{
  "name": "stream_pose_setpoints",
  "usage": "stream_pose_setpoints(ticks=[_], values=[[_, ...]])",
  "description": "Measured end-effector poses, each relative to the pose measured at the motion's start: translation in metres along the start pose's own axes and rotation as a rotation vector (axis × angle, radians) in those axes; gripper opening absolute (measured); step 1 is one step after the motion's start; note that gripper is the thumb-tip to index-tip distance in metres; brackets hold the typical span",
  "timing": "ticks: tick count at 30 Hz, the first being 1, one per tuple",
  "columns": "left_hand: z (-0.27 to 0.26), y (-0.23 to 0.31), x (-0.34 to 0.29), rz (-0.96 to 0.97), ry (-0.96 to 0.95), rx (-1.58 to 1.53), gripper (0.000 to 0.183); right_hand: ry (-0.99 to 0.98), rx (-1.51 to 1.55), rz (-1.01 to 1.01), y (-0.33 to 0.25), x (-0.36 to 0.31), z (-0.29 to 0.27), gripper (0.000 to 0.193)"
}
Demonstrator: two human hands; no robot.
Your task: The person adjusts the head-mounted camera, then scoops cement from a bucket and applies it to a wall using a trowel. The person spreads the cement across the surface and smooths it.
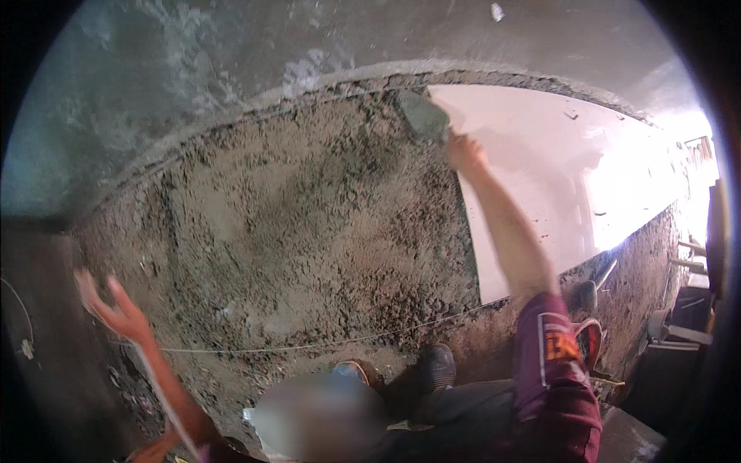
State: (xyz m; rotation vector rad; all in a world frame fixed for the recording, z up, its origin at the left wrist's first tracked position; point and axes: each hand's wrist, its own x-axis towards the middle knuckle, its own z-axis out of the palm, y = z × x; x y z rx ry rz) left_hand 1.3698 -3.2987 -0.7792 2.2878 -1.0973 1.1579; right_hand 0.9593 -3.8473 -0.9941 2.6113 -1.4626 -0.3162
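Note:
My right hand is closed round the handle of a trowel. Its grey, mortar-coated blade lies against the far part of a rough mortar bed, right beside the corner of the white tiling. My right forearm reaches across the tiling's left part. At the far left, my left hand is held out over the left edge of the bed, its fingers spread and nothing in it.
A grey plastered wall runs along the far side. A thin string crosses the near edge of the mortar, close to my shoes. A tool with a pale handle lies near the tiling's near edge. Dark boxy objects stand at right.

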Motion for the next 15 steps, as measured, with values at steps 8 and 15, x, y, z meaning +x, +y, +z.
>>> stream_pose_setpoints(ticks=[8,15], values=[[0.126,0.166,0.418,0.724,0.522,-0.194,0.054,-0.072,1.759,0.91,-0.169,-0.042,-0.022,0.038],[0.225,0.209,0.439,0.516,0.715,-0.188,0.079,-0.132,1.558,0.706,-0.146,0.055,0.0,0.039]])
